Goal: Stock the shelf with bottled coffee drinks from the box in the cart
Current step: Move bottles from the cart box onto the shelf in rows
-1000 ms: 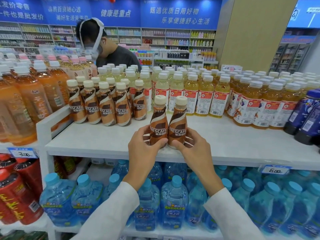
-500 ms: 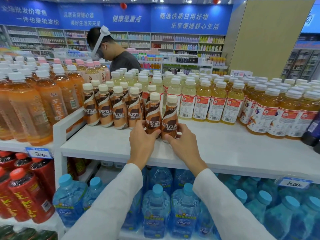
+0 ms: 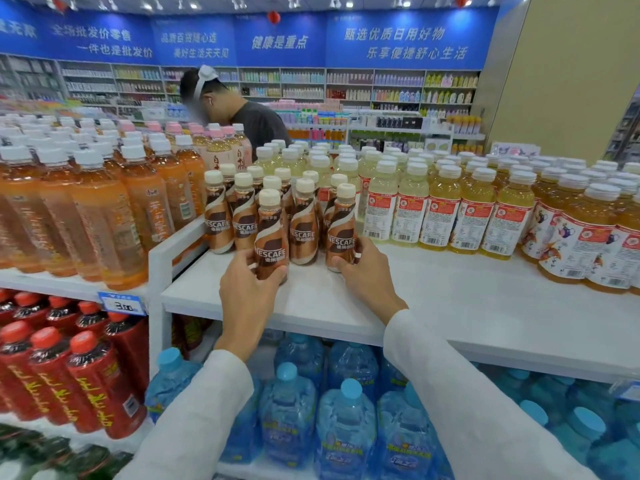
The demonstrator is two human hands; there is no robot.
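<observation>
Your left hand (image 3: 247, 292) curls its fingers (image 3: 280, 271) round the near coffee bottle (image 3: 272, 237)'s base; your right hand (image 3: 367, 275) clasps the far coffee bottle (image 3: 341, 233), at two o'clock.

A blue banner (image 3: 408, 43) with white Chinese lettering runs along the top of the back wall. Below it, wall shelves (image 3: 374, 86) are packed with small bottles in pastel colours. Bright spotlights (image 3: 349, 3) dot the ceiling, and a red ornament (image 3: 273, 17) hangs from it. A broad tan pillar (image 3: 561, 74) stands at the right. Beyond the near display a person in a dark grey shirt (image 3: 259, 124) stands with head bowed, a white band round the head. In front, the white shelf (image 3: 450, 306) has a lower tier holding blue water jugs (image 3: 346, 420). To the left, red bottles (image 3: 93, 382) sit under a blue price tag (image 3: 121, 303).
</observation>
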